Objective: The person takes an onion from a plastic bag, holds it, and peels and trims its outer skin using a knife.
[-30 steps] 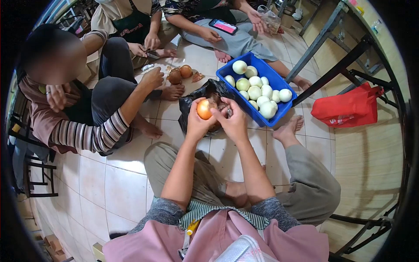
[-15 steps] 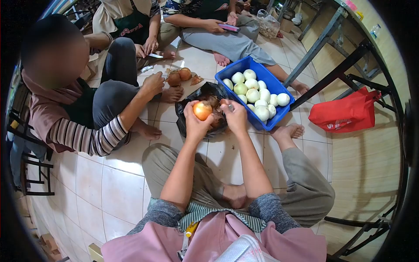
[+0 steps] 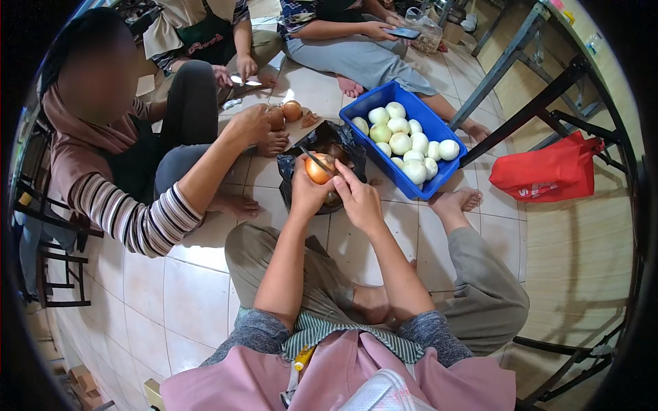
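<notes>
My left hand (image 3: 308, 190) wraps round an onion (image 3: 317, 169) with brown skin. In my right hand (image 3: 359, 198) is a knife (image 3: 314, 159), its dark blade lying across the top of the onion. Its handle is hidden by my fingers. Both hands are over an open black plastic bag (image 3: 351, 142) with dark brown scraps inside. Just beyond, to the right, a blue basin (image 3: 458, 171) holds several peeled white onions (image 3: 399, 142).
Unpeeled onions (image 3: 292, 110) lie on the tiles near a co-worker's hand (image 3: 249, 125) at left. Another person's hand (image 3: 248, 66) is by a knife. A third person holds a phone (image 3: 402, 33). A red bag (image 3: 545, 171) and metal table legs (image 3: 504, 60) stand at right.
My right hand has brought the knife onto the onion, its blade now across the top. The co-worker at left has leaned and reached toward the unpeeled onions.
</notes>
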Action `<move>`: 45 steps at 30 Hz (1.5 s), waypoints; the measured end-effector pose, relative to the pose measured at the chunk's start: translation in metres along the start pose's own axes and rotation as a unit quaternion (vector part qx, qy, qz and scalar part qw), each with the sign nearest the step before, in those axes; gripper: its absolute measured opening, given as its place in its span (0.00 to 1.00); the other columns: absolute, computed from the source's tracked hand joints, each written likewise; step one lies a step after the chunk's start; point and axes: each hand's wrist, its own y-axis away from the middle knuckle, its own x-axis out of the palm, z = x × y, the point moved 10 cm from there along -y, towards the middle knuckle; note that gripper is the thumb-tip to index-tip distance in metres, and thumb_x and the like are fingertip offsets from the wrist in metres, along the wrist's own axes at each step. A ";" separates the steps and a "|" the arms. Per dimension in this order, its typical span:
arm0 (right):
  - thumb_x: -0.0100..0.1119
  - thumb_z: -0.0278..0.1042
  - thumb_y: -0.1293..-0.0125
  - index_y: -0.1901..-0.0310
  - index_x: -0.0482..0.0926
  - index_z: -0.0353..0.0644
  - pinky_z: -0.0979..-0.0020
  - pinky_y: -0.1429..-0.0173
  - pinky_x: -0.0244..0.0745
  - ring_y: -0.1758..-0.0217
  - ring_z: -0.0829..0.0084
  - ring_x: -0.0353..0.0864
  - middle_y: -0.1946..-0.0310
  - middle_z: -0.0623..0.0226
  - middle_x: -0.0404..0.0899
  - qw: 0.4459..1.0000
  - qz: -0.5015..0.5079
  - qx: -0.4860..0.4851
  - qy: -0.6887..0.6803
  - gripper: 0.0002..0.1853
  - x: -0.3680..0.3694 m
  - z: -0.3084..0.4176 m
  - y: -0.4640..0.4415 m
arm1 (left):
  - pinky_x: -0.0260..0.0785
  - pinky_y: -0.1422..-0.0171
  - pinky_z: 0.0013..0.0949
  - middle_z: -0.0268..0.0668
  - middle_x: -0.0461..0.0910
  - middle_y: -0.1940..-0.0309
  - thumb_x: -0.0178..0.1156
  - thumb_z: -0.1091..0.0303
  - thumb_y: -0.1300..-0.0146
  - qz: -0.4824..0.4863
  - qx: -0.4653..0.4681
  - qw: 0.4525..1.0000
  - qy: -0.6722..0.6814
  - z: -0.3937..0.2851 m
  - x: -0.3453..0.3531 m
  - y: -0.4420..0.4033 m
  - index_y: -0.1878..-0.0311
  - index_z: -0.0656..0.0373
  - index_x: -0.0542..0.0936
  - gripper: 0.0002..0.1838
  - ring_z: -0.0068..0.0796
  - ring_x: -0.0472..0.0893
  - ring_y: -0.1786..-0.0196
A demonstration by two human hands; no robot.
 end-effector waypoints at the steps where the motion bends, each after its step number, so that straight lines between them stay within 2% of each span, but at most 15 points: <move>1: 0.46 0.54 0.23 0.30 0.72 0.54 0.55 0.53 0.79 0.59 0.49 0.86 0.58 0.50 0.85 1.000 -0.005 -0.005 0.014 0.26 0.001 0.001 0.001 | 0.74 0.42 0.32 0.39 0.80 0.50 0.77 0.72 0.51 0.010 0.004 1.000 0.001 -0.001 0.001 0.001 0.40 0.62 0.67 0.37 0.28 0.81 0.49; 6: 0.46 0.55 0.23 0.27 0.66 0.59 0.52 0.58 0.79 0.65 0.48 0.85 0.64 0.52 0.86 0.998 0.000 0.018 0.063 0.27 -0.004 0.004 0.012 | 0.74 0.42 0.31 0.37 0.77 0.51 0.76 0.73 0.50 0.050 0.053 0.997 -0.010 -0.011 0.007 0.005 0.41 0.60 0.68 0.34 0.26 0.79 0.48; 12: 0.46 0.55 0.23 0.26 0.65 0.64 0.51 0.58 0.78 0.66 0.48 0.85 0.67 0.52 0.86 0.997 -0.034 -0.012 0.067 0.27 -0.005 -0.002 0.022 | 0.74 0.43 0.34 0.40 0.78 0.50 0.76 0.70 0.51 0.085 0.043 0.995 0.031 -0.014 0.015 0.013 0.42 0.61 0.69 0.34 0.29 0.79 0.49; 19: 0.48 0.54 0.24 0.32 0.71 0.59 0.49 0.56 0.77 0.64 0.46 0.85 0.70 0.51 0.84 0.998 -0.061 0.021 0.029 0.23 -0.014 0.000 0.024 | 0.73 0.42 0.30 0.35 0.76 0.50 0.74 0.72 0.47 0.125 0.041 0.991 0.008 -0.009 0.024 0.017 0.40 0.58 0.67 0.34 0.24 0.77 0.47; 22: 0.48 0.54 0.24 0.36 0.73 0.57 0.49 0.56 0.76 0.63 0.45 0.84 0.70 0.50 0.84 0.996 -0.073 0.036 0.029 0.21 -0.016 -0.003 0.022 | 0.72 0.42 0.34 0.43 0.77 0.50 0.75 0.69 0.50 0.102 0.054 0.993 0.021 -0.007 0.027 0.020 0.40 0.61 0.67 0.35 0.31 0.78 0.48; 25: 0.49 0.54 0.24 0.38 0.73 0.55 0.49 0.55 0.75 0.62 0.45 0.83 0.68 0.50 0.84 0.995 -0.086 0.045 0.028 0.21 -0.014 -0.014 0.021 | 0.71 0.41 0.33 0.43 0.77 0.49 0.75 0.69 0.49 0.087 0.049 0.995 0.007 -0.010 0.028 0.024 0.39 0.61 0.67 0.36 0.31 0.78 0.47; 28: 0.50 0.53 0.24 0.38 0.73 0.54 0.50 0.54 0.75 0.62 0.46 0.83 0.67 0.50 0.84 0.993 -0.104 0.045 0.025 0.20 -0.017 -0.017 0.021 | 0.71 0.41 0.33 0.42 0.77 0.48 0.74 0.71 0.50 0.056 0.123 0.982 -0.133 -0.028 0.028 0.026 0.38 0.60 0.65 0.37 0.33 0.78 0.47; 31: 0.51 0.52 0.25 0.38 0.74 0.53 0.53 0.55 0.77 0.62 0.49 0.84 0.65 0.53 0.85 0.992 -0.120 0.030 0.004 0.20 -0.026 -0.010 0.022 | 0.74 0.44 0.34 0.41 0.77 0.46 0.69 0.62 0.40 0.124 0.062 0.988 0.073 -0.027 0.035 0.028 0.36 0.59 0.65 0.33 0.35 0.80 0.49; 32: 0.51 0.52 0.25 0.38 0.74 0.53 0.54 0.56 0.77 0.62 0.50 0.85 0.64 0.53 0.85 0.993 -0.110 0.038 -0.015 0.20 -0.030 -0.009 0.023 | 0.75 0.47 0.33 0.39 0.77 0.46 0.64 0.56 0.37 0.125 -0.024 0.975 0.183 -0.020 0.035 0.027 0.35 0.57 0.66 0.31 0.32 0.80 0.49; 34: 0.52 0.52 0.25 0.38 0.74 0.53 0.56 0.57 0.78 0.62 0.53 0.86 0.63 0.55 0.86 0.995 -0.087 0.025 -0.030 0.20 -0.029 -0.005 0.022 | 0.77 0.52 0.31 0.35 0.78 0.45 0.53 0.46 0.29 0.121 -0.192 0.892 0.391 -0.010 0.043 0.034 0.33 0.54 0.68 0.29 0.27 0.81 0.50; 35: 0.53 0.52 0.25 0.38 0.74 0.53 0.57 0.58 0.78 0.63 0.54 0.86 0.63 0.56 0.86 0.997 -0.075 0.003 -0.025 0.21 -0.027 -0.003 0.021 | 0.78 0.60 0.30 0.32 0.81 0.49 0.39 0.33 0.27 0.180 -0.269 0.874 0.362 0.001 0.056 0.038 0.36 0.51 0.72 0.34 0.27 0.83 0.53; 38: 0.54 0.52 0.26 0.35 0.73 0.54 0.59 0.59 0.79 0.63 0.55 0.87 0.61 0.56 0.86 0.999 -0.042 -0.015 -0.025 0.23 -0.021 0.003 0.020 | 0.77 0.63 0.29 0.32 0.82 0.60 0.39 0.36 0.24 0.173 -0.271 0.864 0.388 0.018 0.051 0.030 0.45 0.53 0.76 0.30 0.24 0.83 0.61; 39: 0.55 0.52 0.26 0.34 0.73 0.55 0.58 0.59 0.79 0.63 0.55 0.87 0.61 0.56 0.86 0.999 -0.044 -0.004 -0.023 0.23 -0.017 0.004 0.020 | 0.76 0.64 0.27 0.31 0.82 0.63 0.39 0.39 0.24 0.127 -0.278 0.867 0.394 0.028 0.048 0.030 0.49 0.54 0.76 0.28 0.22 0.82 0.63; 43: 0.53 0.51 0.26 0.30 0.70 0.57 0.56 0.58 0.79 0.63 0.53 0.87 0.61 0.56 0.87 0.996 -0.084 0.031 0.017 0.25 -0.006 0.017 0.028 | 0.75 0.63 0.28 0.33 0.81 0.61 0.43 0.49 0.22 -0.050 -0.218 0.894 0.389 0.041 0.026 0.025 0.49 0.56 0.76 0.21 0.23 0.81 0.64; 45: 0.52 0.51 0.25 0.32 0.71 0.58 0.56 0.58 0.80 0.62 0.52 0.87 0.61 0.56 0.87 0.994 -0.108 0.027 0.021 0.23 -0.001 0.018 0.028 | 0.75 0.58 0.29 0.33 0.80 0.59 0.43 0.50 0.22 -0.057 -0.172 0.906 0.384 0.050 0.018 0.019 0.50 0.56 0.75 0.20 0.23 0.81 0.61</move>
